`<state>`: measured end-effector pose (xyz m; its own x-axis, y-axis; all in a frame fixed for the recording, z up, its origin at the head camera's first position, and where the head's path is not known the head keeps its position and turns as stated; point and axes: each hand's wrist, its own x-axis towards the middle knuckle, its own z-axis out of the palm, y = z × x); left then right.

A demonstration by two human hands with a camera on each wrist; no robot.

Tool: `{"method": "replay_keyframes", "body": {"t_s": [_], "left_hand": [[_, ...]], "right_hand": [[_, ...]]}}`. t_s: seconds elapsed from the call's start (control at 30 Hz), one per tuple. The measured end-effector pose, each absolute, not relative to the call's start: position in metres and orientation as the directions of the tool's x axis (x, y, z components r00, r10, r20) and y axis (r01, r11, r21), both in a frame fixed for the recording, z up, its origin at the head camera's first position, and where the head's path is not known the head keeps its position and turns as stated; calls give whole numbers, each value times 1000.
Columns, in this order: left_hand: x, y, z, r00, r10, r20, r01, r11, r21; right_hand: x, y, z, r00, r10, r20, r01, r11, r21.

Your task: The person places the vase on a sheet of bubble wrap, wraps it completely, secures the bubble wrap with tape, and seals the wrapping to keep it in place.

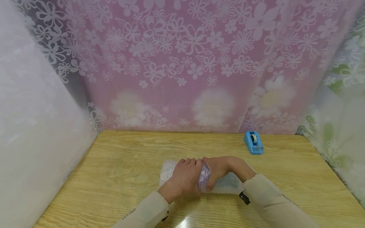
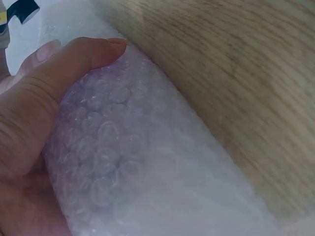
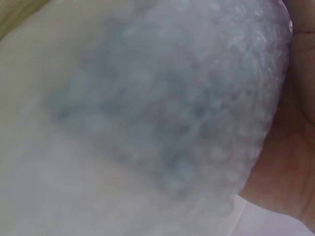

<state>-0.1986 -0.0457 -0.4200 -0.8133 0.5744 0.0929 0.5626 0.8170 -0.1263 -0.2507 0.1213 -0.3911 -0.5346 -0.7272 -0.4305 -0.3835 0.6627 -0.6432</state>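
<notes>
A bubble-wrapped bundle [image 1: 228, 184] lies crosswise on the wooden table, with a purplish band [image 1: 203, 178] round its middle. My left hand [image 1: 186, 175] grips it just left of that band, fingers over the far side. The right hand [image 1: 218, 169] holds it on the band's right, its thumb on the near side. In the left wrist view the left hand [image 2: 44, 103] curls round the bubble wrap [image 2: 108, 142]. The right wrist view shows a dark shape under the wrap [image 3: 147, 108], with part of the right hand [image 3: 290, 147] against it; what is inside cannot be made out.
A blue tape dispenser [image 1: 253, 143] stands toward the back right of the wooden table [image 1: 128, 158]. Pink flowered curtain [image 1: 171, 79] hangs behind the table's back edge, and pale sheets hang at the left and right sides.
</notes>
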Motion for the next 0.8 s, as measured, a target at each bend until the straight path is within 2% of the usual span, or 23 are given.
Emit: {"method": "replay_keyframes", "body": {"t_s": [0.07, 0.23, 0.5, 0.6, 0.8], "left_hand": [[-200, -45, -419, -817, 572, 78, 560, 818, -129], [-201, -43, -416, -831, 555, 40, 546, 828, -132], [-205, -40, -409, -857, 515, -22, 514, 852, -102], [-207, -39, -408, -858, 512, -37, 513, 853, -96], [-214, -35, -406, -862, 494, -111, 502, 863, -57]], "right_hand": [[-248, 123, -392, -571, -711, -410, -400, 677, -617], [-239, 128, -393, -677, -652, -340, -478, 742, -471], [-217, 136, -398, -714, -692, -105, -654, 714, -251], [-207, 136, -399, -736, -676, -33, -663, 730, -165], [-191, 132, -404, -777, -628, 48, -628, 768, -125]]}}
